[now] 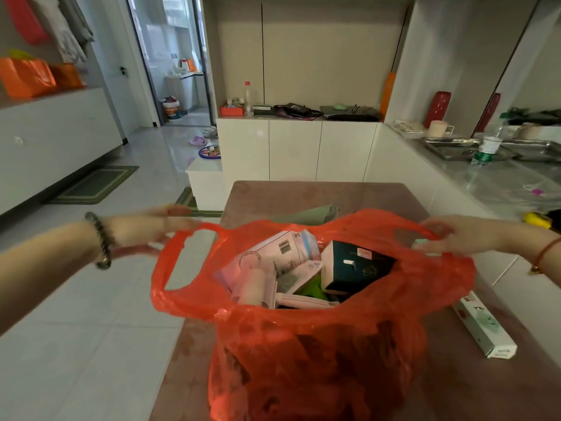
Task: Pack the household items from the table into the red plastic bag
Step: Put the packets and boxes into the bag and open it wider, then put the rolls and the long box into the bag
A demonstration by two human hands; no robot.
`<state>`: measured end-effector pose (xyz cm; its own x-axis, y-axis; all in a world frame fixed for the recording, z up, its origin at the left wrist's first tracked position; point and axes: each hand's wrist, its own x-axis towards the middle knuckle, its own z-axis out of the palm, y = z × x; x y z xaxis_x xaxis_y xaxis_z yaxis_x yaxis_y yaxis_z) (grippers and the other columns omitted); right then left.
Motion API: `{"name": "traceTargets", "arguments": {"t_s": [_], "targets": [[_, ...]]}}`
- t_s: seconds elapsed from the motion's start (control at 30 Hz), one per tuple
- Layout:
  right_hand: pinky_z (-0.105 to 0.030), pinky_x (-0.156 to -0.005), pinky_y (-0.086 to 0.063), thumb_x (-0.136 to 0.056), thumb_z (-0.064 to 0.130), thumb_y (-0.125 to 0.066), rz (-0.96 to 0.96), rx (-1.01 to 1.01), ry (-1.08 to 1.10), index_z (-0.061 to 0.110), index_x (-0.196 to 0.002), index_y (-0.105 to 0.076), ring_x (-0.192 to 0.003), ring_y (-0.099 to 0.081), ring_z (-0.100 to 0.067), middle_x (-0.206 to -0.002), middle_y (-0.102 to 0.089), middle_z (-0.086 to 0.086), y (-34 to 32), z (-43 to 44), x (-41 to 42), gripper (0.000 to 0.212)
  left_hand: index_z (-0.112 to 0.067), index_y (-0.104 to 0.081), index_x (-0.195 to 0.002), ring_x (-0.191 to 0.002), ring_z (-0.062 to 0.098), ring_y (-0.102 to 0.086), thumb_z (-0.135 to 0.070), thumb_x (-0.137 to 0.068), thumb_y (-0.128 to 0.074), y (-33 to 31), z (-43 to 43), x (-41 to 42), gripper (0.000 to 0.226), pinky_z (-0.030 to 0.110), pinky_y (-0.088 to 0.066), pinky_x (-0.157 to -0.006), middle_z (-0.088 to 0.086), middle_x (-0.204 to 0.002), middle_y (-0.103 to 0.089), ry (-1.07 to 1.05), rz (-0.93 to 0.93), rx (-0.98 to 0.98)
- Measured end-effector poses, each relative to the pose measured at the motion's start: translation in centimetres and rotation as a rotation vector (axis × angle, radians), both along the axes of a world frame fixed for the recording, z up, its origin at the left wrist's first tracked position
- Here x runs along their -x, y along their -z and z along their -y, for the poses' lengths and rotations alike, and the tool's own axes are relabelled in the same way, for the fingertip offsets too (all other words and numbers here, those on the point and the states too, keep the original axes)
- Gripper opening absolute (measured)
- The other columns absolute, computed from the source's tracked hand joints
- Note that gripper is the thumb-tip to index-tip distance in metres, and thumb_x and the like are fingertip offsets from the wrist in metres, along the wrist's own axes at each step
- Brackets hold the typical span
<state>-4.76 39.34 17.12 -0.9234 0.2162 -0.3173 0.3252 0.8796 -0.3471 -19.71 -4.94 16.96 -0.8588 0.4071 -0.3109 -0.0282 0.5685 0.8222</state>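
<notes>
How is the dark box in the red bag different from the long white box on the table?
The dark box is blackish-teal and stubby; the long white box is pale and slim. The dark box sits tilted inside the red bag among pink packets, while the white box lies flat on the table beside the bag, not yet packed. Both are cardboard-looking packages.

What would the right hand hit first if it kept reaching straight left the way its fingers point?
The right hand already touches the red bag's right handle; pushing on, it would likely cross the open bag mouth toward the dark box, though depth is unclear.
</notes>
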Motion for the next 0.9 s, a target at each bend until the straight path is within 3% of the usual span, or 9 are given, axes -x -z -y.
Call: {"name": "traceTargets", "arguments": {"t_s": [0.07,0.13,0.27,0.37,0.63,0.77,0.9], "targets": [[-0.038,-0.104,-0.042,-0.017,0.097,-0.045,0.005,0.002,-0.025,0.026,-0.122,-0.046,-0.114,-0.054,-0.021,-0.123,-0.054,0.003,-1.6,0.4,2.0,0.127,-0.023,-0.034,-0.132,-0.108,0.026,-0.051,-0.025,-0.089,-0.052,-1.4,-3.3,1.5,0.046,0.035,-0.045,-0.076,0.003,-0.107,-0.06,-0.007,-0.055,0.017],[-0.033,-0.106,-0.037,-0.026,0.096,-0.044,-0.008,0.028,-0.046,0.026,-0.132,-0.041,-0.118,-0.048,-0.018,-0.127,-0.048,0.005,-3.0,1.3,4.5,0.127,-0.018,-0.032,-0.136,-0.111,0.028,-0.053,-0.032,-0.084,-0.06,-2.3,-6.6,2.8,0.061,0.04,-0.045,-0.089,0.005,-0.107,-0.059,-0.008,-0.125,0.074],[-0.035,-0.107,-0.034,-0.073,0.065,-0.046,-0.087,0.058,-0.055,0.022,-0.137,-0.037,-0.124,-0.046,-0.022,-0.139,-0.047,-0.006,-3.6,1.3,11.5,0.078,-0.019,-0.03,-0.138,-0.116,0.026,-0.048,-0.038,-0.083,-0.059,-0.7,-12.2,7.9,0.066,0.037,-0.041,-0.093,0.007,-0.127,-0.049,-0.002,-0.15,0.213],[-0.034,-0.107,-0.032,-0.086,0.052,-0.046,-0.082,0.036,-0.079,0.019,-0.139,-0.034,-0.128,-0.043,-0.023,-0.142,-0.044,-0.007,-2.3,0.4,17.1,0.063,-0.012,-0.025,-0.141,-0.128,0.025,-0.042,-0.036,-0.086,-0.056,1.5,-16.1,11.9,0.067,0.031,-0.033,-0.105,0.009,-0.139,-0.044,0.038,-0.194,0.34],[-0.032,-0.106,-0.034,-0.086,0.036,-0.06,0.117,0.007,-0.226,0.011,-0.141,-0.029,-0.131,-0.04,-0.024,-0.147,-0.037,-0.01,11.0,-1.7,28.1,0.067,-0.013,-0.026,-0.141,-0.133,0.027,-0.037,-0.031,-0.085,-0.056,13.7,-19.0,18.7,0.066,0.032,-0.034,-0.108,0.008,-0.145,-0.034,0.068,-0.083,0.635],[-0.029,-0.105,-0.034,-0.085,0.034,-0.061,0.205,-0.045,-0.23,0.01,-0.14,-0.031,-0.132,-0.04,-0.024,-0.147,-0.037,-0.01,18.0,-2.2,29.8,0.067,-0.018,-0.028,-0.14,-0.135,0.022,-0.035,-0.042,-0.081,-0.058,18.8,-16.1,19.3,0.07,0.028,-0.032,-0.108,0.007,-0.148,-0.033,0.084,-0.037,0.815],[-0.031,-0.094,-0.042,-0.075,0.033,-0.069,0.187,-0.116,-0.24,0.016,-0.131,-0.037,-0.116,-0.05,-0.031,-0.13,-0.048,-0.016,21.9,-2.4,29.9,0.066,-0.016,-0.042,-0.132,-0.126,0.018,-0.044,-0.031,-0.09,-0.05,21.0,-15.9,18.5,0.045,0.019,-0.03,-0.097,0.006,-0.139,-0.046,0.143,-0.118,0.813]]}}
